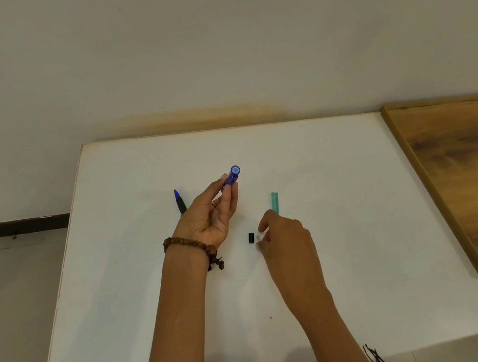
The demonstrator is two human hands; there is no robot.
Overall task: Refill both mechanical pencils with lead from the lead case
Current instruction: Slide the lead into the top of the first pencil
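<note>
Standing against cream wall (pixel 210 31): white table (pixel 322 169) | left hand (pixel 209 215) grasping purple pencil (pixel 232 177) | right hand (pixel 285 235) pinching small pale piece (pixel 258 237)

We've got a white table (pixel 326 199) against the wall. Lying on it: a black pencil with blue tip (pixel 180 203) left of centre, a teal lead case (pixel 274 202) right of centre, a small black cap (pixel 251 237) nearer us.
</note>
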